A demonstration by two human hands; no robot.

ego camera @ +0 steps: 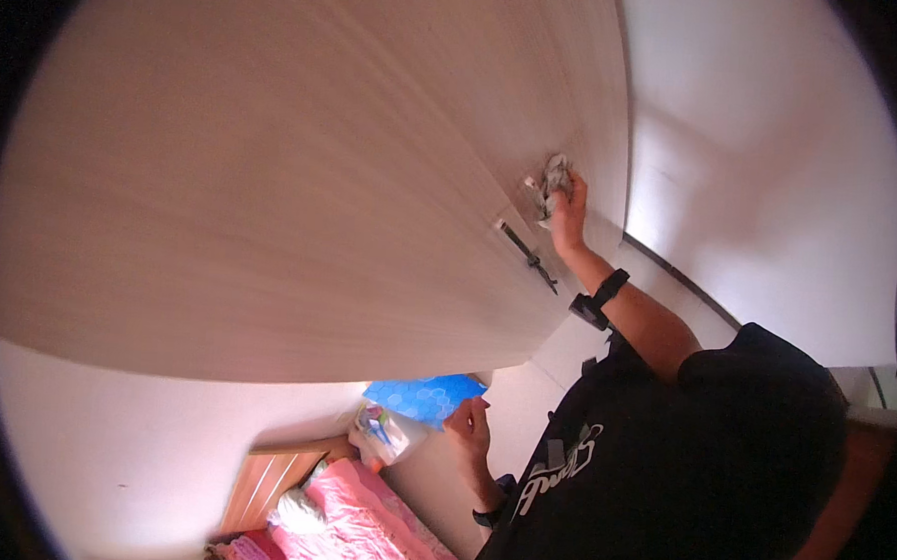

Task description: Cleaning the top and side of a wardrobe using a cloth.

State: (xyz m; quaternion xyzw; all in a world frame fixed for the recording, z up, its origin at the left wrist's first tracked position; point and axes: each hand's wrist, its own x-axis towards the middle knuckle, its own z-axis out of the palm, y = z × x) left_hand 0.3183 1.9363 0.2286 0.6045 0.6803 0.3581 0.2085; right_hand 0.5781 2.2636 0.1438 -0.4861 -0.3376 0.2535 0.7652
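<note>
My right hand [569, 210] grips a crumpled grey cloth [557, 176] against a light wood-grain cabinet door [310, 176]. Close by, a dark, narrow door handle [528, 255] runs along the panel; a small pale-tipped part beside the cloth is partly covered. My left hand [469, 425] hangs lower, away from the door, with its fingers curled and no object visible in it. Dark bands are strapped around both wrists.
Below the cabinet panel lie a blue hexagon-patterned item [424, 397] and a plastic bag [385, 435]. A bed with pink bedding [363, 513] and a wooden headboard [267, 486] stands at lower left. A white wall [769, 159] rises at the right.
</note>
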